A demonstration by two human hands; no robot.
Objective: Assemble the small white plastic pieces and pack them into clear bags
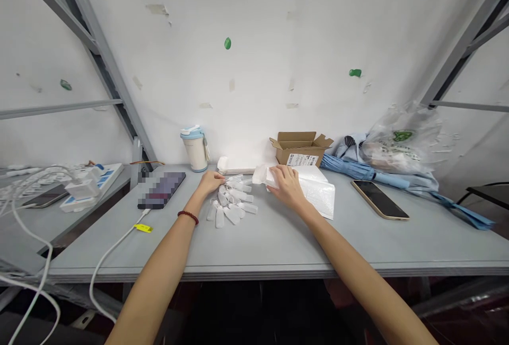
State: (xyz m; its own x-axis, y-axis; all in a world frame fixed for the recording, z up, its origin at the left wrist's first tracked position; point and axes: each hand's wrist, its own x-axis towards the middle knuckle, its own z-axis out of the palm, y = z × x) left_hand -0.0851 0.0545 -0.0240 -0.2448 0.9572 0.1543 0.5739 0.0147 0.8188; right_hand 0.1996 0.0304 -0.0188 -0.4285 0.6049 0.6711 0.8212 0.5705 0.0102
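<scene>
A pile of small, frosted white tag-like pieces with loops (233,208) is spread on the grey table. At its far left edge is my left hand (210,183), its thumb and fingertips closed together; whatever they pinch is too small to make out. To the right of the pile, my right hand (287,185) curls over a white bubble mailer (260,174) whose flap end sticks out leftward past the fingers. More white bubble mailers (322,196) lie under and beside that hand. Against the wall, behind the pile, rests a flat white stack (238,166).
An open cardboard box (300,146) and a tumbler (194,149) stand by the wall. One phone (379,200) lies right; another, charging (163,190), lies left with its cable over the edge. A blue umbrella (350,167) and plastic bag (401,141) occupy the right back.
</scene>
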